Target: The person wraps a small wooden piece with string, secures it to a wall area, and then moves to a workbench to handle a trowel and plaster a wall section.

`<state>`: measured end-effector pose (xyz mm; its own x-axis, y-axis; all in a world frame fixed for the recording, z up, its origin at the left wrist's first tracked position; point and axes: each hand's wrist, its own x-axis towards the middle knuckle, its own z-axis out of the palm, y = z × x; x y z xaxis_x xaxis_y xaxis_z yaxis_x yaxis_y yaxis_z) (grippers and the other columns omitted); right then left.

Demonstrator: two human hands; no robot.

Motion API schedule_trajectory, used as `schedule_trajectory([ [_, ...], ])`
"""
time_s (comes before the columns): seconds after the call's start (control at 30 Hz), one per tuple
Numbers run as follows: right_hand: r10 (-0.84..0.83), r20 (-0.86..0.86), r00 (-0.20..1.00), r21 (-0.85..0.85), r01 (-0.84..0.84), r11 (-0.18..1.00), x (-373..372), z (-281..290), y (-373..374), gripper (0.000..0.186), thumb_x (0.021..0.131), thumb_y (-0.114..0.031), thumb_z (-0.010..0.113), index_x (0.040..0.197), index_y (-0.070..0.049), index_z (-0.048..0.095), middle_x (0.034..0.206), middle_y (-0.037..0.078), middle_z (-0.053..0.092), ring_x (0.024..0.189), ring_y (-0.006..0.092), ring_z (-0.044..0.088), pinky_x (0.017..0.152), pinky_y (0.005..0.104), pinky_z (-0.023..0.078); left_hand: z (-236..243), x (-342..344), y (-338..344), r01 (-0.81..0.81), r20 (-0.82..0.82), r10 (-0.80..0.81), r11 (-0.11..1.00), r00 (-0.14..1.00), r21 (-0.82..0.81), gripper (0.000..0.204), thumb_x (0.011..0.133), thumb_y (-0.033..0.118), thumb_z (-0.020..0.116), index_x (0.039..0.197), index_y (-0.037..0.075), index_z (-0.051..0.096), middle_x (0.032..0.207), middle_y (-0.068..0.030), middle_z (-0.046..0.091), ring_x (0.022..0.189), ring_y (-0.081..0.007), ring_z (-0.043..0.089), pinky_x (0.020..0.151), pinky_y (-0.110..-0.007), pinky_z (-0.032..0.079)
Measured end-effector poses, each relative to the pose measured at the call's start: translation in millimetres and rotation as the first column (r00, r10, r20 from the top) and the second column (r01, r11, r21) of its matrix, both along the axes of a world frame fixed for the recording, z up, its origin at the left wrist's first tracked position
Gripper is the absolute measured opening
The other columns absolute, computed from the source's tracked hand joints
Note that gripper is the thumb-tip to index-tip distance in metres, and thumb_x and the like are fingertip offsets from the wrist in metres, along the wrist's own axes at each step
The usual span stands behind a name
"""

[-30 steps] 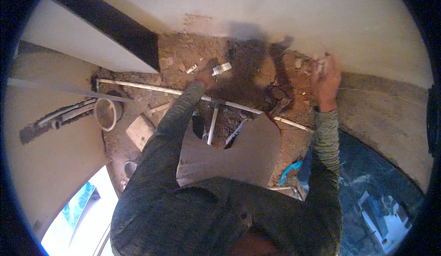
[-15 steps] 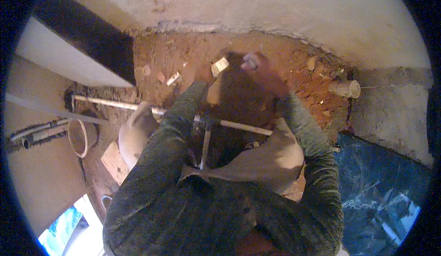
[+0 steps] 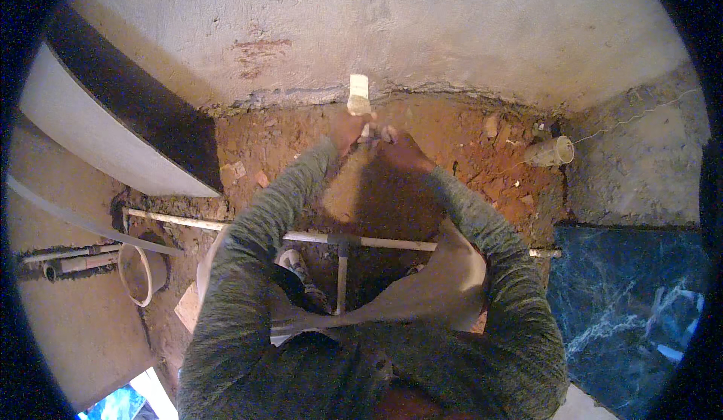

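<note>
My left hand (image 3: 349, 129) is closed around a short white cylindrical piece (image 3: 359, 92), which points up toward the wall over a reddish dirt floor (image 3: 467, 171). My right hand (image 3: 403, 149) is close beside the left, fingers bent around something small and pale that I cannot make out. A white plastic pipe run (image 3: 389, 243) with a dark T-joint (image 3: 341, 239) lies across the floor below my hands, between them and my body.
A white cup-like container (image 3: 561, 151) and thin wire are at the right. A blue marbled slab (image 3: 617, 284) lies lower right. A bucket (image 3: 143, 274), wall pipes (image 3: 75, 265) and a pale slanted board (image 3: 90, 119) are at the left. A wall (image 3: 452, 28) rises ahead.
My right hand has moved left from near the wall to beside my left hand. The white piece has swung more upright in my left hand. The view has shifted, showing more wall.
</note>
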<state>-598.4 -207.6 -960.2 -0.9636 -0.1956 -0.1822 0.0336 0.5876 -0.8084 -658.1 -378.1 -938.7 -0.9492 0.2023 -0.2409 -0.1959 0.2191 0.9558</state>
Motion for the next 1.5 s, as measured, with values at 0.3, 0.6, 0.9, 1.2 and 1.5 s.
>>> schedule_trajectory([
  [0.3,-0.125,-0.031,0.992,-0.659,0.074,0.748,4,73,-27,0.025,0.088,-0.026,0.068,0.098,-0.006,0.056,0.081,0.004,0.059,0.075,0.0169,0.054,0.070,0.0304,0.047,95,11,-7,0.017,0.123,-0.071,0.920,0.990,0.391,0.015,0.088,0.010,0.062,0.101,0.003,0.058,0.083,-0.0067,0.064,0.068,-0.0174,0.063,0.060,-0.031,0.052],
  [0.6,-0.245,-0.238,0.940,-0.433,0.124,0.893,29,145,-26,0.022,0.090,-0.024,0.067,0.082,-0.013,0.049,0.073,-0.004,0.049,0.068,0.0063,0.045,0.056,0.0259,0.038,148,35,-86,-0.175,0.386,-0.268,0.575,0.883,0.799,0.016,0.091,0.014,0.060,0.104,0.007,0.056,0.095,-0.0042,0.062,0.089,-0.0183,0.062,0.078,-0.037,0.054],
  [0.9,-0.470,-0.301,0.830,-0.476,0.296,0.828,129,236,16,0.017,0.088,-0.019,0.066,0.098,-0.012,0.054,0.081,-0.003,0.051,0.073,0.0095,0.050,0.061,0.0257,0.042,271,166,-129,0.450,-0.409,-0.253,0.730,0.877,0.514,0.029,0.092,0.020,0.051,0.118,0.007,0.056,0.098,-0.0128,0.059,0.090,-0.0277,0.060,0.085,-0.042,0.048],
  [1.2,-0.640,-0.435,0.634,-0.510,0.412,0.755,183,222,31,0.016,0.089,-0.019,0.064,0.099,-0.011,0.055,0.084,0.000,0.053,0.076,0.0126,0.052,0.064,0.0278,0.043,246,170,-128,0.519,-0.316,-0.429,0.533,0.847,0.668,0.031,0.090,0.021,0.056,0.117,0.006,0.057,0.094,-0.0121,0.059,0.086,-0.0269,0.060,0.081,-0.040,0.048],
  [1.5,-0.675,-0.524,0.520,-0.523,0.429,0.736,196,217,31,0.016,0.089,-0.018,0.063,0.100,-0.009,0.055,0.086,0.003,0.054,0.078,0.0158,0.053,0.067,0.0299,0.044,227,166,-138,0.555,-0.306,-0.486,0.531,0.819,0.640,0.032,0.089,0.022,0.057,0.117,0.005,0.057,0.097,-0.0126,0.060,0.089,-0.0268,0.060,0.083,-0.040,0.049],
])
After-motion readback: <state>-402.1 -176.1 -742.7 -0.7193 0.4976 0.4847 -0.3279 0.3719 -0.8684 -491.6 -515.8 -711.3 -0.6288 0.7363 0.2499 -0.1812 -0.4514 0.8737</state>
